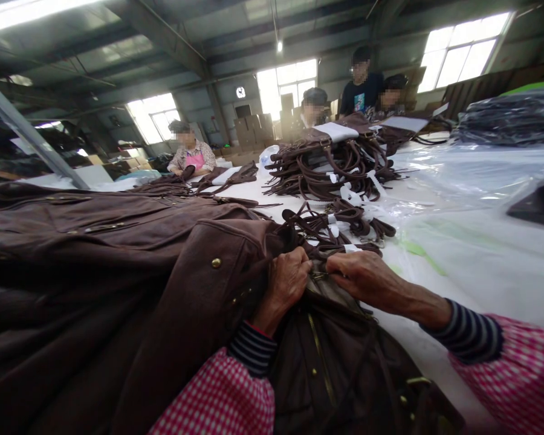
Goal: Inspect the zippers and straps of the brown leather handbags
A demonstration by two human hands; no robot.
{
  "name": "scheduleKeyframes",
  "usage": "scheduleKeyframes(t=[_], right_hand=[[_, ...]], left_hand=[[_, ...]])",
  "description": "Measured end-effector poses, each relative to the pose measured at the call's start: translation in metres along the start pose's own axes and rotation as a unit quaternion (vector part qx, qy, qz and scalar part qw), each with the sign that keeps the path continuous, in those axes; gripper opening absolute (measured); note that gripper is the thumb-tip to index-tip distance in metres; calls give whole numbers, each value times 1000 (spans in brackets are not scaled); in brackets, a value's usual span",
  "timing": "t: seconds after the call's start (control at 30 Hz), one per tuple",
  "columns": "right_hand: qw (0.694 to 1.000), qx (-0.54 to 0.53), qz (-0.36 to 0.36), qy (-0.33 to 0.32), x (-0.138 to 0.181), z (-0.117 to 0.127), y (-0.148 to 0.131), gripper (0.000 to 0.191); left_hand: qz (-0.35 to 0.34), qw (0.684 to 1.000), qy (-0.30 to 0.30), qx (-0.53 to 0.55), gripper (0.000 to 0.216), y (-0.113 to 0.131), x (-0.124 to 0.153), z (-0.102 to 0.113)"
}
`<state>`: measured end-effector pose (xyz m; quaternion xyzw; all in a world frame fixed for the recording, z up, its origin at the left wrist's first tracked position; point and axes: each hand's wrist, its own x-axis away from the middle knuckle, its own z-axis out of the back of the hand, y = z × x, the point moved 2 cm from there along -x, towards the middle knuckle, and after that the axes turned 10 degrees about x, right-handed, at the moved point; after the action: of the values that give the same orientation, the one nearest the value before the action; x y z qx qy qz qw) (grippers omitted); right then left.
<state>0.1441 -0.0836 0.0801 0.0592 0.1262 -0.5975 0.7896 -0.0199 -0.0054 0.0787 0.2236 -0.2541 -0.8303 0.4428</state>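
1. Right now both hands meet at the top edge of the brown bag (340, 356), which lies at the near edge of the counter (462, 266), against a heap of bags (118, 272) of the same leather.
2. The left hand (290, 281) is clenched on the bag's edge. The right hand (367, 278) has its fingers closed on a small brass fitting (320, 276) between the two hands.
3. To do this well, I judge that the left hand should pin the leather taut just beside the fitting, so that the right works against something firm.
4. Short, close finger moves look safer than a pull, since the zip line runs straight down from that point.
5. The loose straps (344, 226) lie just beyond the hands, toward the middle of the counter, and are best kept apart from the bag's own.
6. White tags (350, 194) hang on the strap bundles, but no writing on them can be read, and no brand shows on the bags.
7. A round sign (240, 92) on the far wall is too small to read.
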Motion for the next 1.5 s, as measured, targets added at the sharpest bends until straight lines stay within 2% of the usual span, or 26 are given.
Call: scheduleKeyframes(t=[0.2, 0.43, 0.5, 0.6, 0.77, 1.0, 1.2, 1.5], right_hand=[[1000, -16, 3, 15, 1, -10, 0, 10], [994, 107, 5, 1, 1, -11, -14, 13], [995, 101, 2, 6, 1, -10, -14, 15], [999, 36, -19, 18, 2, -11, -9, 16], [997, -37, -59, 21, 1, -9, -2, 10], [999, 32, -23, -7, -4, -4, -14, 13], [998, 48, -25, 10, 0, -7, -13, 17], [996, 84, -28, -9, 1, -6, -13, 19]], left_hand=[[-3, 1000, 4, 8, 16, -3, 0, -1], [-7, 1000, 8, 13, 16, -4, -1, -2], [-5, 1000, 9, 15, 16, -3, -1, -2], [6, 1000, 8, 21, 16, -1, -2, -1], [33, 998, 11, 42, 16, 0, -5, 2], [55, 995, 15, 81, 16, -6, -9, 1], [59, 992, 14, 107, 16, -9, -11, -1], [43, 989, -2, 138, 14, -8, -8, 2]])
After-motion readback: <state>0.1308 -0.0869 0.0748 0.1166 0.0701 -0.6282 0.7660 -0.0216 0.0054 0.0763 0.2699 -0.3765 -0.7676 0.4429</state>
